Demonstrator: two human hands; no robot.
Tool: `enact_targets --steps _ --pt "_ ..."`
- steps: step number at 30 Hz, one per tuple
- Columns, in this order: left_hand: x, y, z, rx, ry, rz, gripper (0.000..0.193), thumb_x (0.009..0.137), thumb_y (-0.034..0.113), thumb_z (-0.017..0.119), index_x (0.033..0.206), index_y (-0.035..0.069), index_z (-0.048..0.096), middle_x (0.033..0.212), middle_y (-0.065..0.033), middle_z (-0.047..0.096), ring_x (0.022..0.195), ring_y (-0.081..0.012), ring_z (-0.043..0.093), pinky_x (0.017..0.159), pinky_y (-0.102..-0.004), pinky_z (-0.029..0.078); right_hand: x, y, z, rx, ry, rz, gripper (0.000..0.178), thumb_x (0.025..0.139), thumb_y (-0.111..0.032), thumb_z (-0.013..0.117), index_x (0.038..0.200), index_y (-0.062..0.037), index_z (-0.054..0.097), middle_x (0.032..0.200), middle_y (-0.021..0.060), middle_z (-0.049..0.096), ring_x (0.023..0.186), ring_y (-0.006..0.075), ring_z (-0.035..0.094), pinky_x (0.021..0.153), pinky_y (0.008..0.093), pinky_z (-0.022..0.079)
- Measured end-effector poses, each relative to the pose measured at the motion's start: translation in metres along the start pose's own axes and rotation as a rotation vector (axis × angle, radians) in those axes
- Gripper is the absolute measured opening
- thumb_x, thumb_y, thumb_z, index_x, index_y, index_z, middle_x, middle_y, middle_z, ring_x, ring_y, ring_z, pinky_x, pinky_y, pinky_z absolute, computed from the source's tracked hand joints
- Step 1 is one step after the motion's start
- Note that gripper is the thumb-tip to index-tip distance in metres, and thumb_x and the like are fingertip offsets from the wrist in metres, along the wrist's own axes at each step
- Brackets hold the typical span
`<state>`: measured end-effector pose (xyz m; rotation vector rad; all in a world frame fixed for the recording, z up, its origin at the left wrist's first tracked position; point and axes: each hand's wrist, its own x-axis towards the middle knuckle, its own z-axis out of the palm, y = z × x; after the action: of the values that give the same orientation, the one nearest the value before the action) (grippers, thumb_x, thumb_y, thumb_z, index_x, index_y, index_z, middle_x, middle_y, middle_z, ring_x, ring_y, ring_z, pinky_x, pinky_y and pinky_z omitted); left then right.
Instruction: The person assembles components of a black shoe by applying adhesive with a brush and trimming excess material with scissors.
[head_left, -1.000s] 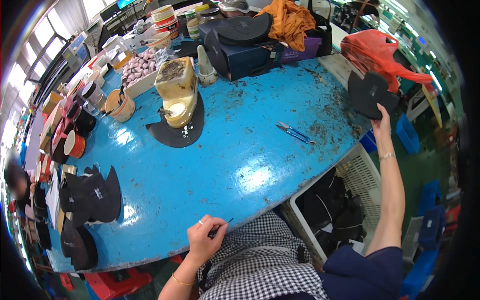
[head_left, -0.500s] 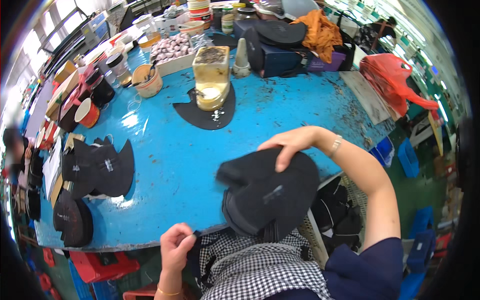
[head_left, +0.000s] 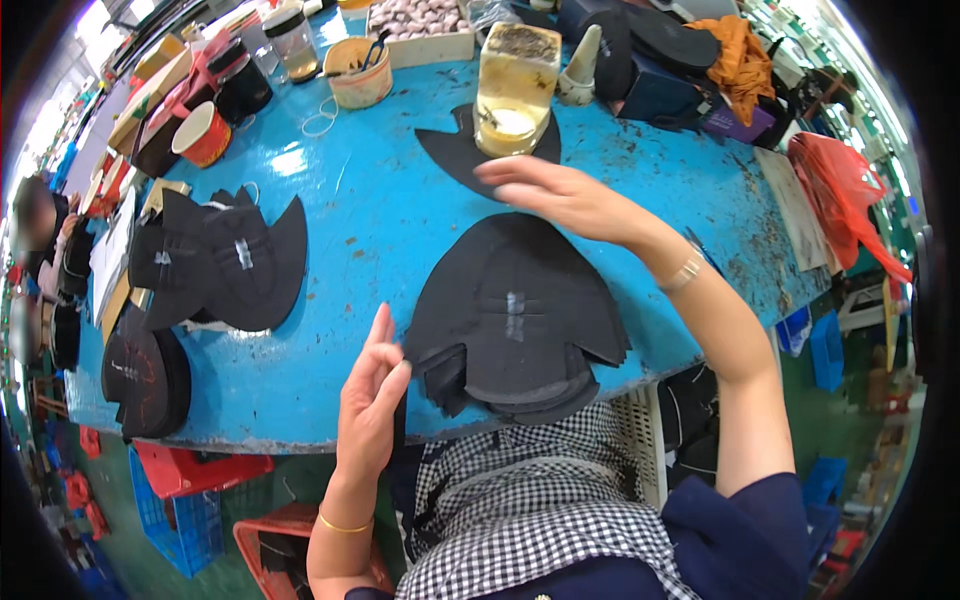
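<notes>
A stack of flat black notched pieces point(head_left: 513, 300), foam-like in look, lies at the table's front edge before me. The top piece is rounded at its far side and has a pale glue-like mark in the middle. My right hand point(head_left: 565, 197) hovers just past the stack's far edge, fingers stretched out and holding nothing. Beside the stack's left corner, my left hand point(head_left: 372, 400) is raised with a narrow dark strip point(head_left: 400, 415) against its thumb side. Beyond, a grimy glue container point(head_left: 518, 80) with a white-filled opening stands on another black piece point(head_left: 455, 158).
More black pieces point(head_left: 270, 270) and a thick black stack point(head_left: 150, 385) lie at the left. Along the back are a tub with brushes point(head_left: 358, 85), a red cup point(head_left: 202, 135), jars and a pale cone point(head_left: 582, 65). A red plastic bag point(head_left: 840, 185) lies at the right.
The black piece that my right hand gripped tilted now lies flat on the stack, and that hand has let go and opened. My left hand has come up beside the stack. The view has shifted.
</notes>
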<state>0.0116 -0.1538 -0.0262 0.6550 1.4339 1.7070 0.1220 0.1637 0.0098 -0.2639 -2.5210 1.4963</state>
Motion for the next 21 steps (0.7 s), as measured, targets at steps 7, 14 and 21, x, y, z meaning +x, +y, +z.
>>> enact_targets --steps 7,14,21 --pt "-0.01 -0.007 0.028 0.044 -0.127 -0.154 0.004 0.097 0.002 0.057 0.096 0.006 0.056 0.163 -0.0222 0.02 0.14 -0.0173 0.032 0.106 -0.0294 0.032 -0.142 0.0 0.05 0.073 0.257 0.224 0.055 0.103 -0.023 0.053 0.151 -0.0023 0.037 0.153 0.0165 0.043 0.143 0.0266 0.039 0.118 0.0363 0.029" --pt "-0.045 -0.003 0.045 0.158 -0.266 -0.188 0.007 0.092 -0.003 0.059 0.093 0.004 0.057 0.162 -0.0292 0.016 0.155 -0.0307 0.005 0.116 -0.0386 0.023 -0.148 0.017 0.023 0.081 0.225 0.214 0.062 0.094 -0.019 0.066 0.149 -0.0024 0.041 0.144 0.0173 0.054 0.132 0.0253 0.051 0.111 0.0359 0.039" --pt "-0.019 0.045 0.004 0.242 0.047 -0.109 0.009 0.094 0.006 0.059 0.087 0.007 0.053 0.08 0.0031 0.05 0.066 -0.0052 0.045 0.061 -0.0213 0.037 -0.167 0.022 0.017 0.052 0.2 0.171 0.062 0.09 -0.022 0.072 0.145 -0.007 0.048 0.136 0.0161 0.059 0.123 0.0258 0.058 0.106 0.0363 0.045"
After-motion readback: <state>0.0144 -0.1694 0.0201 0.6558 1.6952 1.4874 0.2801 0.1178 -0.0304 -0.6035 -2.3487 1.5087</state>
